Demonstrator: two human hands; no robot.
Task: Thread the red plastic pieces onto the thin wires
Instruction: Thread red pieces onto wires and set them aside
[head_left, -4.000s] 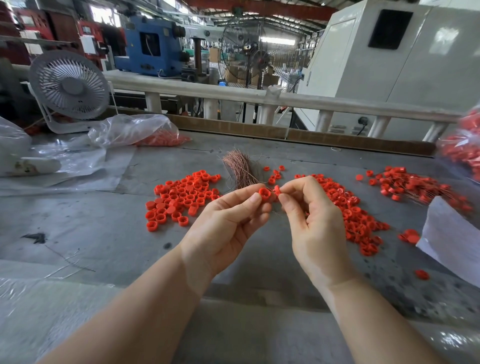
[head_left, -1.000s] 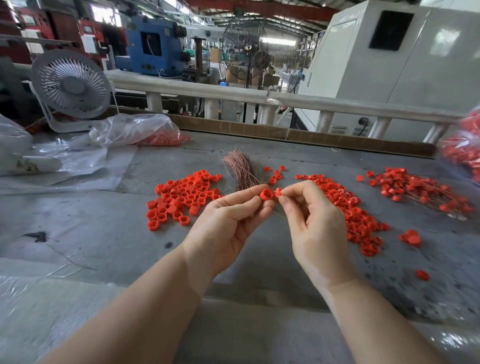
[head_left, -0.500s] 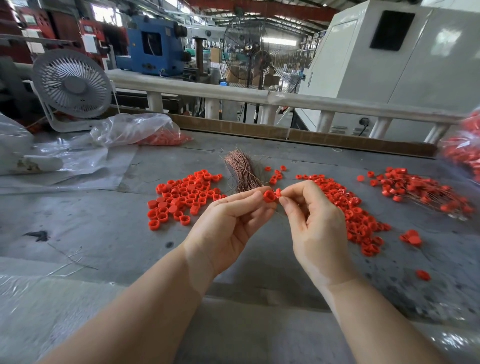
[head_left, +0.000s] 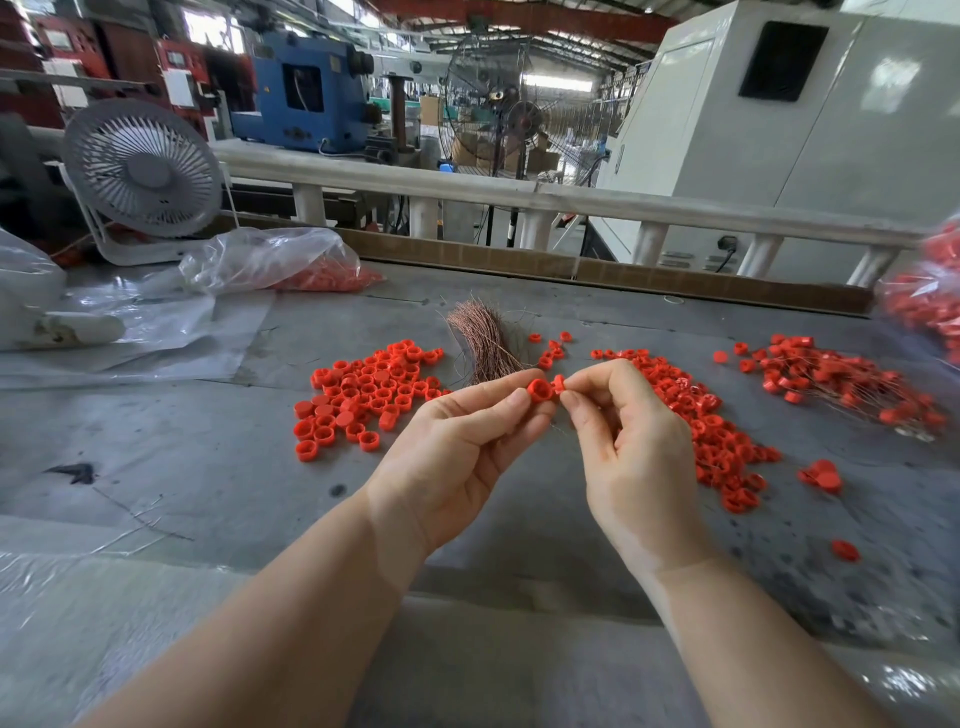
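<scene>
Across the grey worktable (head_left: 197, 467) the stock lies in heaps: a white desk fan (head_left: 143, 171) stands at the far left edge, a clear plastic bag (head_left: 270, 260) with red pieces inside slumps just beside it, and nearer the middle sit a left pile of red caps (head_left: 363, 389), a long right pile of red pieces (head_left: 696, 415) and, further right, a heap of already threaded pieces (head_left: 852, 384) with wires sticking out. Between the two piles lies a bundle of copper wires (head_left: 485, 343). Above the table, the left hand (head_left: 462, 447) pinches a red cap (head_left: 539, 389) between thumb and forefinger, open side toward the camera. The right hand (head_left: 628, 441) pinches a smaller red piece (head_left: 558, 383) at its fingertips, the other fingers curled (whether a wire runs through it is too fine to tell). Cap and small piece touch or nearly touch.
</scene>
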